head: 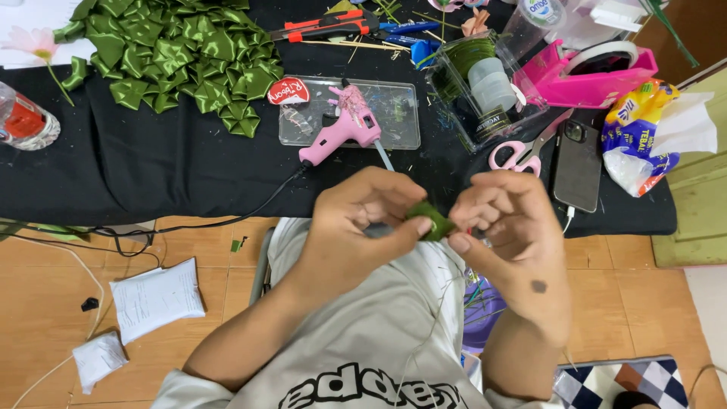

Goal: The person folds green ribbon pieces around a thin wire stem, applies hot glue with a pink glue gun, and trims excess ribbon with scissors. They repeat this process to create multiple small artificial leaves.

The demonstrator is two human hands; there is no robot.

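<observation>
Far left: a plastic bottle (25,121) lies on its side at the edge of the black table (151,167), with a pink paper flower (34,44) above it.
Back left: a heap of folded green satin ribbon pieces (182,57) covers the cloth.
Floor: two white papers (157,297) lie on the orange tiles, crossed by thin cables.
Centre: a pink glue gun (344,129) rests on a clear tray (401,113), nozzle toward the table's near edge, its black cord running off to the left.
Behind the tray: an orange-and-black cutter (322,29) lies flat.
Left hand (360,227): curled narrow in front of the chest, thumb and forefinger pinched onto the ribbon piece (430,220).
Ribbon piece: small, green, folded — it sits between the two hands, just below the table's edge and above the grey shirt.
Right hand (503,227): fingers bent inward, thumb tip touching the ribbon piece from the right; both hands hold it together.
Wire: a thin stem (435,318) hangs down from the hands over the shirt.
Back right: a clear box (485,91) holds a spool of green wire and tape rolls.
Right of it: pink scissors (522,151) lie just beside a dark phone (575,163) — a cable is plugged into the phone.
Far right: a pink tape dispenser (598,72) stands behind a tissue pack (651,132).
</observation>
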